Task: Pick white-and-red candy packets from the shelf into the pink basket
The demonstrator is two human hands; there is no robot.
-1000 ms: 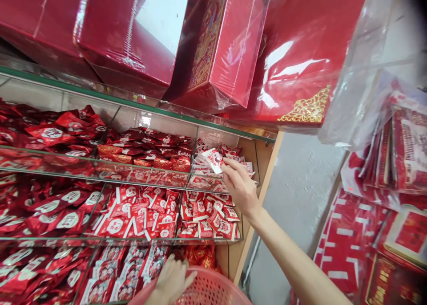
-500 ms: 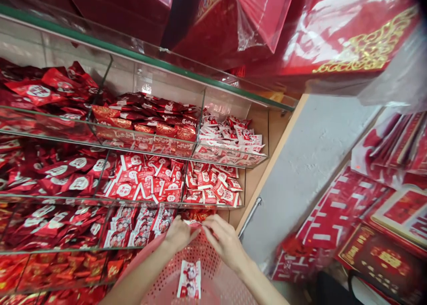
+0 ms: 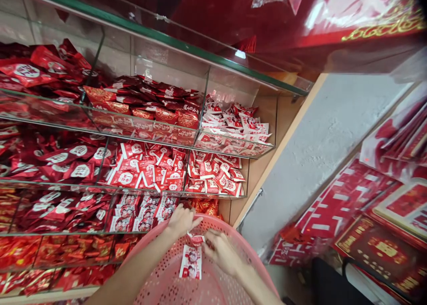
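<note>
Both hands, left hand (image 3: 180, 220) and right hand (image 3: 222, 251), are pinching one sachet strip (image 3: 191, 258) over the pink basket (image 3: 243, 251)'s far rim, below the shelf (image 3: 213, 196); packet-gathering step judged underway; next move calls for letting it drop inside.

both forearms bare, no sleeves/rings/watch visible; l hand (image 3: 180, 220) partly blurred, maybe.

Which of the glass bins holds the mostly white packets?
The top-right bin, against the wooden end panel. Its packets are mainly white with red print; the other bins hold mostly red ones.
</note>
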